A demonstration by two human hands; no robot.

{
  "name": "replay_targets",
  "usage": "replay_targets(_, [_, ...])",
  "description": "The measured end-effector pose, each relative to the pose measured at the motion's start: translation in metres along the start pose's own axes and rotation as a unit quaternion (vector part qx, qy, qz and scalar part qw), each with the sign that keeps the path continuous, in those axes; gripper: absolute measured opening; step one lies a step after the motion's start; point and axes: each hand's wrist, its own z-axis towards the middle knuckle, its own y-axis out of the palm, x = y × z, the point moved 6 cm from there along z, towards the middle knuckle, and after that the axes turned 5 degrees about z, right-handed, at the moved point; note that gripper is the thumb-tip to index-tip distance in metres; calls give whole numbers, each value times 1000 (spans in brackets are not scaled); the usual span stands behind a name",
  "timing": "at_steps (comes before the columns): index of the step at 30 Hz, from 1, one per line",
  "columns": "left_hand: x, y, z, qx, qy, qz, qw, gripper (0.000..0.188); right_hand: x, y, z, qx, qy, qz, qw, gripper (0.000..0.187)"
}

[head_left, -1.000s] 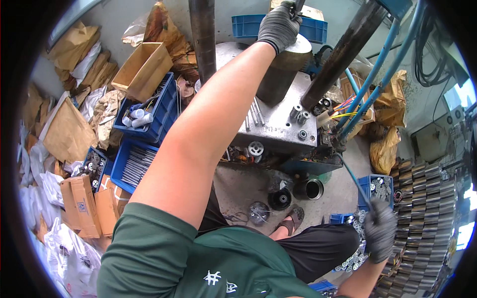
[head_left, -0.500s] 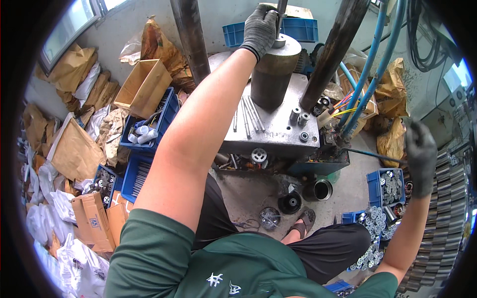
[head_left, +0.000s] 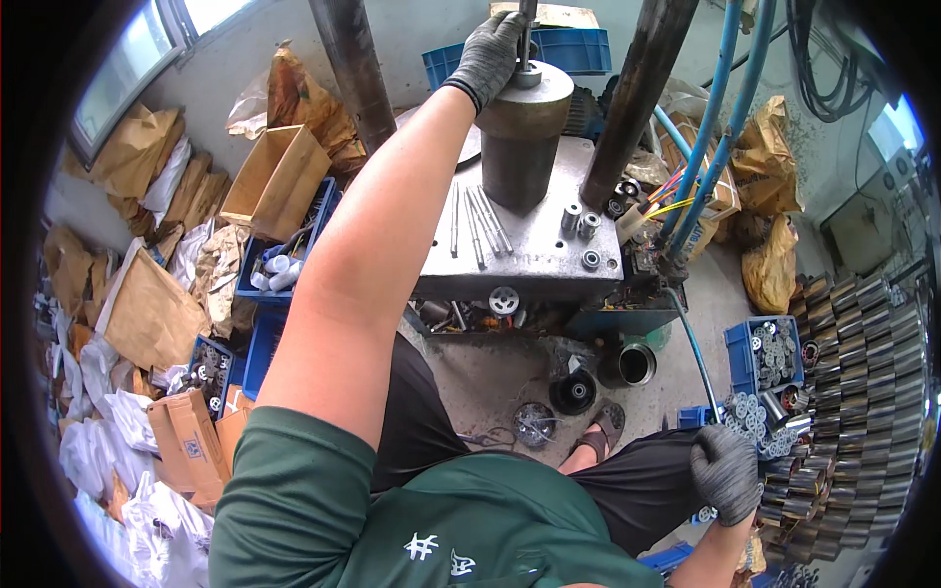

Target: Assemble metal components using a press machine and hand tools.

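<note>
Head view. Left hand (head_left: 487, 57), grey glove: at the upright rod (head_left: 528, 29), grip curled against it; whether the fingers close fully around cannot be told. Rod: standing in a ring collar (head_left: 527, 76) atop a thick dark steel cylinder (head_left: 524, 147), which stands on the metal worktop (head_left: 549, 263) between two dark columns (head_left: 642, 108). Right hand (head_left: 727, 475), grey glove: grip closed on the end of a slim lever (head_left: 698, 353), near the thigh. On worktop, left front of cylinder: slender steel shafts (head_left: 480, 225), lying loose. Right front: small cylindrical parts (head_left: 578, 220). Floor (head_left: 500, 377): open dark metal sleeve (head_left: 635, 365). Right: blue crate (head_left: 763, 353) of wheel-shaped pieces (head_left: 774, 351).
</note>
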Motion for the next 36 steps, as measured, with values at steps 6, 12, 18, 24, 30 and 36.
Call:
replay_targets(6, [3, 0, -1, -28, -4, 57, 998, 40, -9, -7, 5, 20, 11, -29, 999, 10])
replay_targets(12, [5, 0, -6, -34, -13, 72, 997, 38, -13, -14, 10, 18, 40, -26, 999, 13])
replay_targets(18, [3, -1, -1, -34, 6, 89, 995, 36, -7, -24, 17, 6, 30, -27, 999, 10])
replay_targets(24, [-8, 1, 2, -34, -32, -3, 999, 23, -9, -40, 24, 50, -13, 13, 999, 21])
replay_targets(30, [0, 2, -4, -1, -34, 15, 999, 19, -7, -29, 23, -63, 7, -25, 998, 21])
replay_targets(36, [4, 2, -5, -10, -52, 22, 998, 21, -6, -32, 26, -54, 3, -16, 998, 19])
